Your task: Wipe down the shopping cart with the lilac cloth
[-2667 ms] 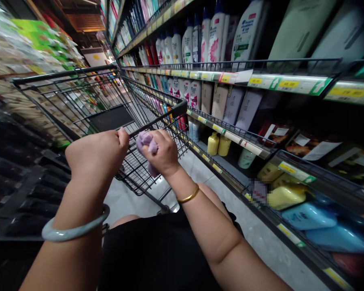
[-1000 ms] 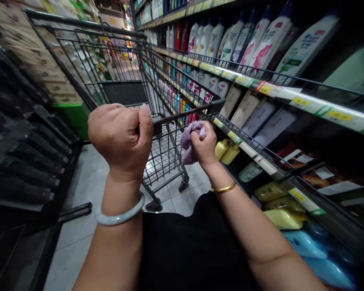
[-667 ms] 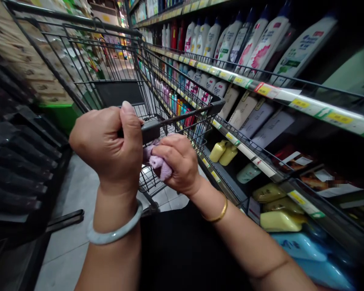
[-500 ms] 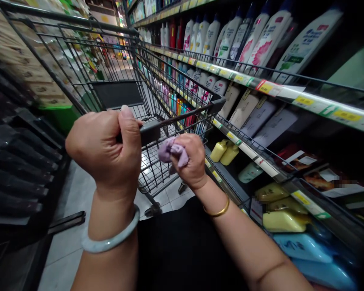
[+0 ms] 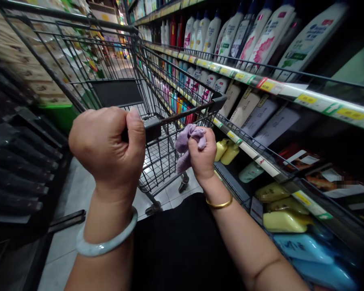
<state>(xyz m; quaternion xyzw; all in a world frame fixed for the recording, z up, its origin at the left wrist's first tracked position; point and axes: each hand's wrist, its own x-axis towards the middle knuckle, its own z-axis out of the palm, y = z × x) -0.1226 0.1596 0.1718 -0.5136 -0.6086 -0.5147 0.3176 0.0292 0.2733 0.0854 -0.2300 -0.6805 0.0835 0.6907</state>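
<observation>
My left hand (image 5: 109, 145) is wrapped round the handle (image 5: 152, 128) of a dark metal shopping cart (image 5: 115, 93), thumb on top. Bunched in my closed right hand (image 5: 204, 155) is a purple cloth (image 5: 185, 147), one end hanging below the fingers. That hand is just in front of the cart's near right side; whether it touches the cart I cannot tell. Through the wire basket the tiled floor shows.
Shelves with price strips (image 5: 242, 76) line the right side, holding shampoo bottles (image 5: 269, 36), boxes (image 5: 257, 117) and yellow bottles (image 5: 285, 221). Dark packages (image 5: 15, 161) are stacked at left, near a green box (image 5: 57, 121). The aisle runs ahead.
My right hand has moved a little to the right with the purple cloth, and more of the cloth now hangs out. My left hand stays on the handle, shifted very slightly right.
</observation>
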